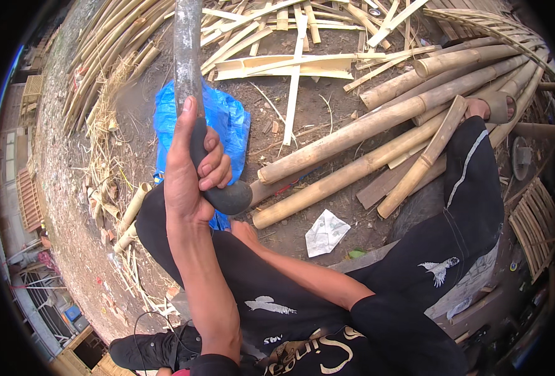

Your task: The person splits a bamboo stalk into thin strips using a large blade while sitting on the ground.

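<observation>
My left hand [196,156] is closed around the black, knob-ended handle of a machete [188,56], its thumb lying along the top of the grip. The worn grey blade points away from me and runs out past the upper edge of the view. My right forearm crosses my lap to the left, and my right hand [245,232] is low beside my left leg. Its fingers are mostly hidden there, so whether it holds anything does not show. Just beyond that leg, under the machete, lies a crumpled blue plastic sheet [232,125].
Bamboo poles [352,141] lie to the right, near my sandalled foot [497,106]. Split bamboo strips [277,66] are scattered ahead, with a heap of long thin strips [118,31] at the far left. A crumpled white paper [326,233] rests on the dirt between my legs.
</observation>
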### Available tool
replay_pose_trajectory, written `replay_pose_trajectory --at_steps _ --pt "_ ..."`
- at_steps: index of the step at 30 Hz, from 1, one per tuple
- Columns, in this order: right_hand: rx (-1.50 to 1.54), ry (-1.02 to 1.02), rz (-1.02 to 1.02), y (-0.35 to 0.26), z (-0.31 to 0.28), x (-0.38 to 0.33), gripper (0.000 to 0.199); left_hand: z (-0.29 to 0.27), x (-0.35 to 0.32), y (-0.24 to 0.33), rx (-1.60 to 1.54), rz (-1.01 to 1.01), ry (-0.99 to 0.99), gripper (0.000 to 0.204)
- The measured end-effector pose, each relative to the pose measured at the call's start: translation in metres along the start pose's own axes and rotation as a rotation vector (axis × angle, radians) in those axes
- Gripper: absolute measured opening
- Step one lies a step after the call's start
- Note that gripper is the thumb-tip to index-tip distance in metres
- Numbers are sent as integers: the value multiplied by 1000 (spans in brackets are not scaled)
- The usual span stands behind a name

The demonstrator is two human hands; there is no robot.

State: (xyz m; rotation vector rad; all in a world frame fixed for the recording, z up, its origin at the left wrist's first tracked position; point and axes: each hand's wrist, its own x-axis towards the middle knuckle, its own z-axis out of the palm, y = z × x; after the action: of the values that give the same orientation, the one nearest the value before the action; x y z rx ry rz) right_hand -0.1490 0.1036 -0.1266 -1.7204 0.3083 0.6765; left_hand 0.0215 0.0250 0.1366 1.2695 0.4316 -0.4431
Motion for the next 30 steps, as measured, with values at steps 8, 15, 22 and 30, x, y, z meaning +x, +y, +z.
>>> replay_pose_trajectory --at_steps 8,15,22,30 --pt "-172 -446 -83 -26 -127 25 76 -31 90 54 196 50 16 45" --pt "839 147 178 -38 -299 140 22 -83 125 67 258 28 104 44" --pt "1294 983 466 39 -404 331 28 -87 134 79 191 8 130 45" --pt "1229 970 344 91 -483 397 15 -82 129 86 196 -9 16 45"
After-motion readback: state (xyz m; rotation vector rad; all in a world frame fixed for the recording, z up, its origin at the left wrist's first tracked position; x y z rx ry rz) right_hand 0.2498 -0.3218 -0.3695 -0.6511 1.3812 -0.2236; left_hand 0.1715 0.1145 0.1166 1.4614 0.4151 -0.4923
